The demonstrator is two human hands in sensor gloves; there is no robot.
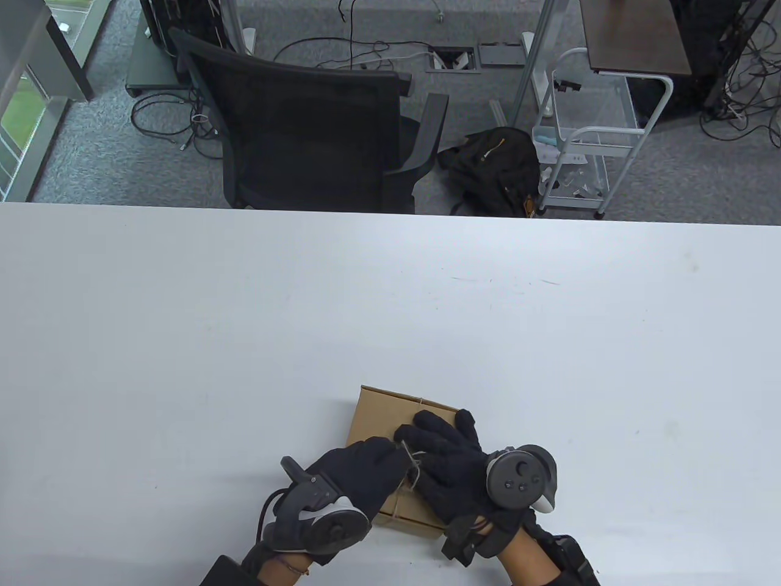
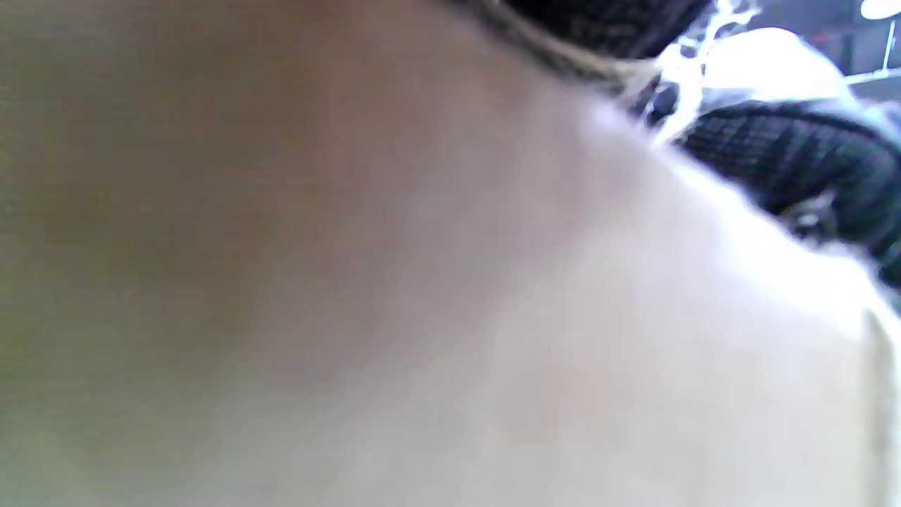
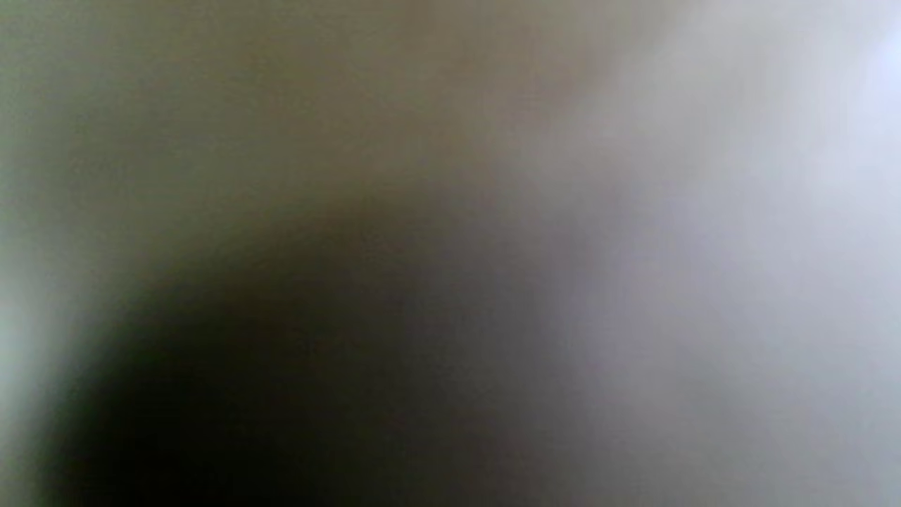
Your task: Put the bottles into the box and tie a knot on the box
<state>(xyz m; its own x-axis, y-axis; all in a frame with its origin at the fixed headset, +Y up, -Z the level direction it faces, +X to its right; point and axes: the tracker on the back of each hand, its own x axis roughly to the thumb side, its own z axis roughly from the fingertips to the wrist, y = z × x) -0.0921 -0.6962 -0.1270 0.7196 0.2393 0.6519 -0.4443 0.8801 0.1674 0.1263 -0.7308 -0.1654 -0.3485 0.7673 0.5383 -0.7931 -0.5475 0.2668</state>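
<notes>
A closed brown cardboard box (image 1: 379, 416) lies near the table's front edge, with thin pale string (image 1: 415, 471) wound around it. My left hand (image 1: 390, 459) reaches in from the left, and its fingertips pinch the string above the lid. Across the right part of the lid my right hand (image 1: 440, 441) lies with fingers stretched out, pressing the box. No bottles show. The left wrist view is a blurred close-up of the box (image 2: 422, 282), with the string (image 2: 676, 70) and a black glove at the top right. The right wrist view is only blur.
The white table (image 1: 244, 317) stretches wide around the box. Behind its far edge stand a black office chair (image 1: 305, 134), a black bag (image 1: 488, 165) and a white wire cart (image 1: 586, 140) on the floor.
</notes>
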